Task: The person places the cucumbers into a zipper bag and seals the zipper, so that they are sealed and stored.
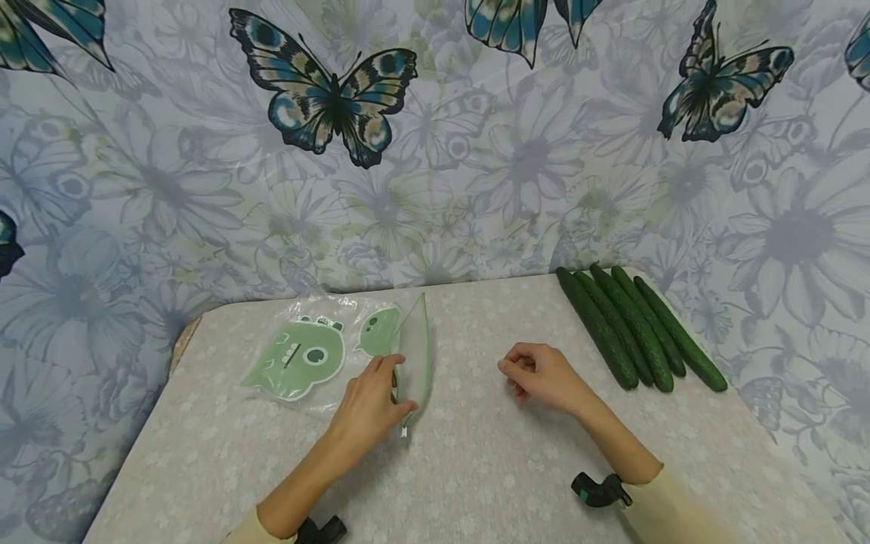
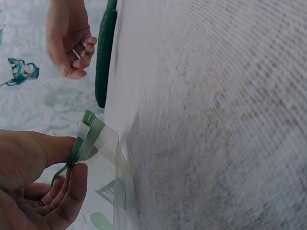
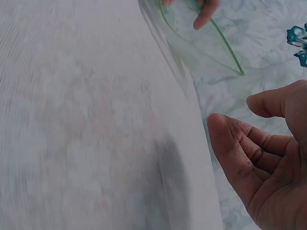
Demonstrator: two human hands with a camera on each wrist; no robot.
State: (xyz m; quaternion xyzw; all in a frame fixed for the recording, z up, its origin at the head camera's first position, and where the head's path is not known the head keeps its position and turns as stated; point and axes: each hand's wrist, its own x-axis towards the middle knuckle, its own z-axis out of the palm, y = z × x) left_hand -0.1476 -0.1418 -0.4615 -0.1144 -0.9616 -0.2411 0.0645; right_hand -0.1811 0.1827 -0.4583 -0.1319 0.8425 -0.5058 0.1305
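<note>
A clear zipper bag (image 1: 295, 363) with green cartoon prints lies on the left part of the table, its green-edged mouth parted and facing right. My left hand (image 1: 367, 408) holds the near end of that mouth; in the left wrist view the thumb and fingers grip the green zip strip (image 2: 91, 139) beside its white slider (image 2: 83, 130). To the right of the bag, my right hand (image 1: 547, 378) hovers over the table with fingers loosely bent, and in the right wrist view a gap shows between thumb and fingertips, with nothing held.
Several green cucumbers (image 1: 628, 325) lie side by side at the table's right edge, beyond the right hand. A pale patterned cloth covers the table (image 1: 476, 468). Behind it hangs a butterfly-print curtain (image 1: 435, 189). Dark camera mounts (image 1: 600, 489) sit at both wrists.
</note>
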